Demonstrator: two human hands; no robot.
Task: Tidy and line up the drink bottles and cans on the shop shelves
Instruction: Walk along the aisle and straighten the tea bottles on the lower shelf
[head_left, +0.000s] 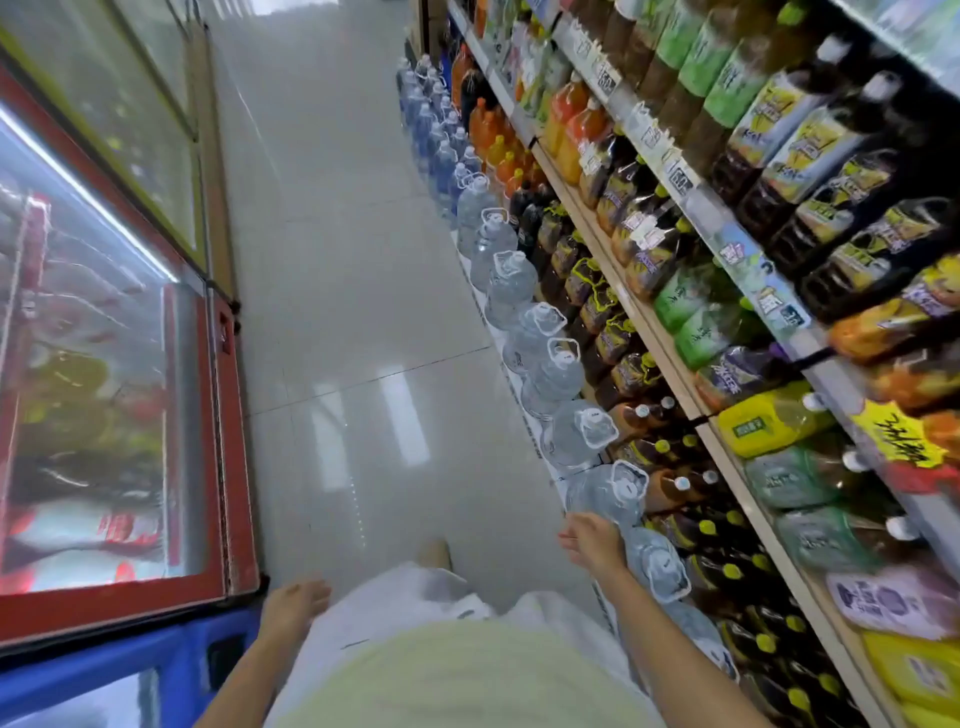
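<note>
Left hand (295, 604): held low by the hip, fingers relaxed and pressed loosely together; nothing is held.
Right hand (593, 543): reached out to the jugs, back turned up, thumb stuck out to the left. The fingertips are blurred against the plastic, so it cannot be told whether they are spread or gripping.
Jugs (511, 283): clear water jugs with white handled caps are stood in one long row on the floor, along the foot of the shelves. The right hand is placed between two of the nearest ones, at or just beside them.
Shelves (670, 358): set along the right of the aisle and filled with bottles in packed rows.
Dark bottles (613, 312): yellow-capped, ranged on the lowest level, just behind the jugs.
Orange bottles (571, 119): placed farther down the aisle, one level up.
Green-label bottles (696, 322): laid between purple-label and yellow-label packs on the middle level.
Price rail (748, 260): hung with small tags along an upper shelf edge.
Freezer (228, 415): red-framed and glass-topped, set along the left of the aisle.
Floor (363, 260): pale glossy tiles, on which ceiling lights are reflected.
</note>
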